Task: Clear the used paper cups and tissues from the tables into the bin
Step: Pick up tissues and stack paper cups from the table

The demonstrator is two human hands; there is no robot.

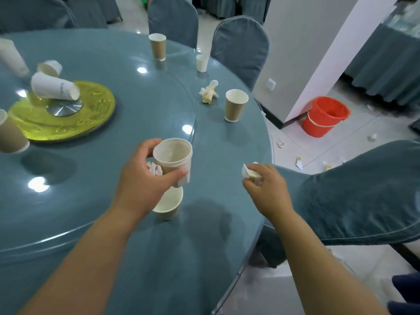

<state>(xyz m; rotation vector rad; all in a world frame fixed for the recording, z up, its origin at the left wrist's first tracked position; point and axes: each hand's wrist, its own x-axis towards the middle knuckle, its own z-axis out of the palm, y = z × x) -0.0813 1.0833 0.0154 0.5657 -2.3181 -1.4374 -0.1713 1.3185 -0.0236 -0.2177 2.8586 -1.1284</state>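
Nearest, the left hand (145,178) curls thumb and fingers round a white cup (173,155), held upright and mouth up just above the round blue table (91,223). A wad of tissue (155,169) is tucked between the palm and the cup wall. Right below that hand sits a low brown cup (169,204); I cannot tell whether it stands on the table or hangs from the lower fingers. To the right, over the table edge, the right hand (266,185) is closed in a pinch on a folded tissue (250,172), its white corner sticking out to the left. A blue-covered near chair (363,196) leans in from the right.

On the tiled floor beyond the chair lie several paper scraps (300,162). Farther along the right side of the table a tall brown cup (235,105) stands upright, with a crumpled tissue (209,92) just left of it and slightly farther. At the left, a gold turntable (68,123) carries a tipped white cup (54,86) lying on its side, and a left-edge brown cup (11,135) stands near its near-left rim. Behind the tipped one lies a second tipped cup (50,67).

The red bin (325,115) stands on the floor at the right, well apart from the table, beside a white pillar. Near the far edge of the table stand a small white cup (201,62) and a far brown cup (157,46), with 2 far chairs (241,48) behind them.
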